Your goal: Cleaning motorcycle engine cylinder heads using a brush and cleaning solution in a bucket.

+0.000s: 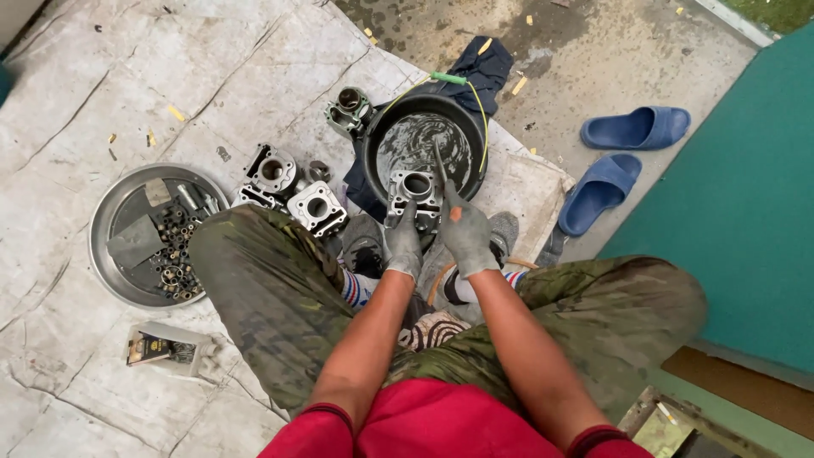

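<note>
While the left hand point(404, 244) grips the near-left edge of the metal engine cylinder point(415, 193), held over the near rim of the black basin point(373, 153) of water, the right hand point(466, 237) is clenched on a thin tool point(440, 165) reaching to its bore. Wet cast metal looks heavy, rigid and slippery; the finned outer edges probably give the surest hold.

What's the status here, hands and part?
Left hand grips engine cylinder over black basin. Right hand holds thin tool at it. Nothing in the way.
</note>
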